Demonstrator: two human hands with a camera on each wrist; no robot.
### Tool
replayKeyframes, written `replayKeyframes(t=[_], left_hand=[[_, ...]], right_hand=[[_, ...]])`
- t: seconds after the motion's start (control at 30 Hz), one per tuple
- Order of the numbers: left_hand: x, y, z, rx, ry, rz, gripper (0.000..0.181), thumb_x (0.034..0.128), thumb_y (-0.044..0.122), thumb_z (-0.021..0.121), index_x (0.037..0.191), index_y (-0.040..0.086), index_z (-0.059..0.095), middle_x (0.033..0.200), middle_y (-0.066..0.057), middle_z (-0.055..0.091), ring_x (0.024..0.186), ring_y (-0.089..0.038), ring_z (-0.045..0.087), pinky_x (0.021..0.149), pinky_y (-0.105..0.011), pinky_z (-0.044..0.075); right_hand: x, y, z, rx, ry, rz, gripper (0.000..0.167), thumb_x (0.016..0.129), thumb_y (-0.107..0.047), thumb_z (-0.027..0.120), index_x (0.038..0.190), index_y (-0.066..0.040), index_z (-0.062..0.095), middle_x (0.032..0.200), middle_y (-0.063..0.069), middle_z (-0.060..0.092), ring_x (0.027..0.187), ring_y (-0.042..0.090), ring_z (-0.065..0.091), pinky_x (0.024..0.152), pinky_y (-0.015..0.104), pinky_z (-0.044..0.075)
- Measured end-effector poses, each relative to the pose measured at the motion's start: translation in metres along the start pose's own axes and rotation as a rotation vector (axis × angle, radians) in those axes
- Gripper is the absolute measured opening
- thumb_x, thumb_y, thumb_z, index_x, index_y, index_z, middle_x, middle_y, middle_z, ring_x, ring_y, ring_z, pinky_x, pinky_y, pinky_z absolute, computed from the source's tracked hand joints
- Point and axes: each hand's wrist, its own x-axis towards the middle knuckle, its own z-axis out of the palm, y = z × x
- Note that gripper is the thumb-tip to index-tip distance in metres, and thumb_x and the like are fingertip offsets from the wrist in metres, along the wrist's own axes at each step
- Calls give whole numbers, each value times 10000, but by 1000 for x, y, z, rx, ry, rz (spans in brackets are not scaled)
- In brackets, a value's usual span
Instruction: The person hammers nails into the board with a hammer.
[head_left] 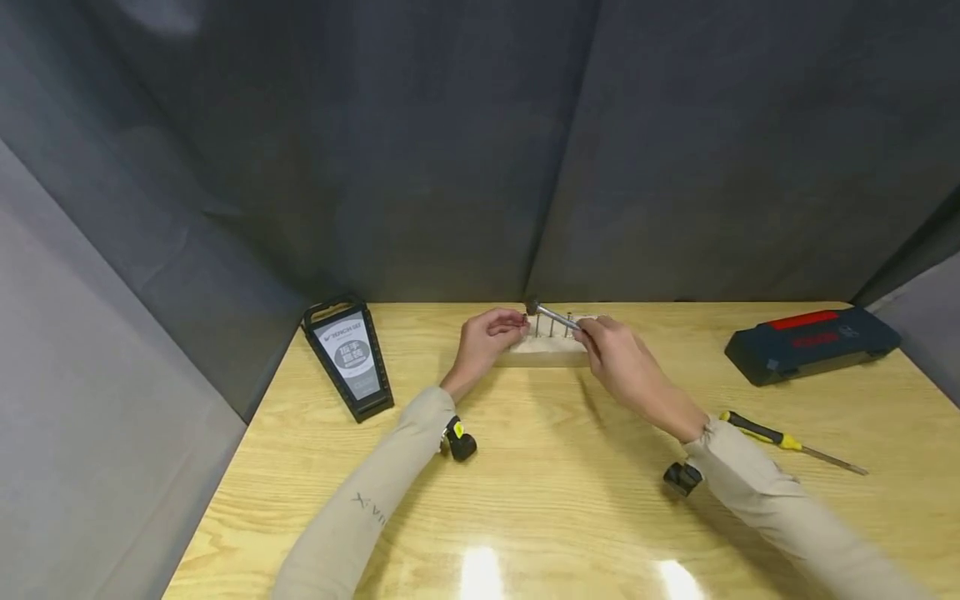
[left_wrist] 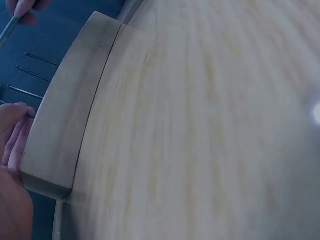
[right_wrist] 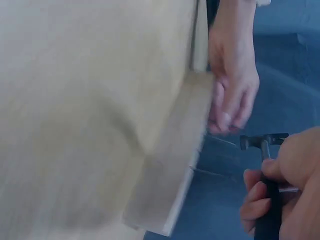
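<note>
A pale wooden block [head_left: 543, 358] lies near the table's back edge, with several nails [left_wrist: 26, 91] standing in its top in a row. At the block's left end my left hand [head_left: 483, 337] pinches a nail [head_left: 525, 318] between thumb and fingers; its lower part is hidden by them. My right hand [head_left: 618, 354] grips a small hammer [right_wrist: 268, 215] by its black handle. The hammer's metal head [head_left: 532, 307] hangs above the left part of the row, close to the pinched nail, apart from it in the right wrist view.
On the left of the table [head_left: 525, 500] stands a black case with a grey label [head_left: 351, 354]. A dark blue case with a red strip [head_left: 813, 342] lies at the right. Nearer, a yellow-and-black screwdriver [head_left: 787, 442] lies beside the right forearm. Dark curtain [head_left: 450, 167] hangs behind.
</note>
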Motion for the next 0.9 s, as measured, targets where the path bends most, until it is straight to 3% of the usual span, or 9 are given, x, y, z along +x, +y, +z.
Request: replayKeyframes(t=[0.2, 0.43, 0.5, 0.6, 0.8, 0.83, 0.9], left_hand=[[0, 1, 0, 5, 1, 9, 213, 933, -34, 757, 1144, -51, 728, 1117, -206, 763, 983, -207, 757, 885, -291, 637], [2, 0, 0, 16, 4, 8, 211, 938, -15, 762, 1142, -53, 726, 1113, -215, 761, 986, -202, 760, 870, -261, 631], [3, 0, 0, 21, 6, 4, 205, 941, -1, 764, 1139, -41, 732, 1111, -206, 763, 969, -157, 756, 856, -246, 627], [2, 0, -1, 16, 0, -7, 199, 955, 21, 758, 1145, -31, 731, 1120, -193, 764, 964, -134, 749, 864, -253, 626], [-1, 1, -2, 2, -6, -7, 184, 966, 26, 747, 1146, -4, 733, 1121, -180, 762, 994, -218, 751, 877, -286, 632], [-1, 1, -2, 0, -7, -6, 183, 966, 23, 745, 1148, -1, 733, 1122, -180, 761, 999, -231, 751, 873, -285, 633], [0, 1, -1, 1, -9, -2, 186, 964, 14, 745, 1148, -6, 732, 1125, -182, 761, 1006, -249, 751, 870, -279, 632]], right_hand=[[8, 2, -17, 76, 73, 48, 200, 1101, -59, 519, 1048, 46, 681, 759, 128, 615, 555, 163, 473, 480, 282, 387], [6, 7, -7, 53, -62, 46, 176, 1093, -92, 558, 1137, 33, 674, 787, 103, 662, 535, 111, 438, 469, 251, 353], [6, 5, -6, 34, -59, 31, 164, 1084, -85, 574, 1116, 28, 689, 786, 86, 653, 551, 119, 444, 491, 263, 359], [9, -1, -12, 43, 12, 6, 156, 1079, -64, 574, 1100, 35, 693, 789, 89, 644, 562, 127, 453, 493, 266, 367], [18, -6, -21, 132, 273, -76, 164, 1075, -29, 562, 1140, 78, 670, 817, 125, 634, 584, 136, 457, 511, 216, 344], [18, -5, -19, 128, 292, -78, 166, 1075, -29, 563, 1138, 84, 667, 820, 133, 636, 590, 141, 464, 517, 217, 347], [14, -3, -12, 110, 250, -60, 160, 1079, -28, 554, 1106, 82, 666, 808, 126, 626, 588, 145, 469, 505, 226, 359]])
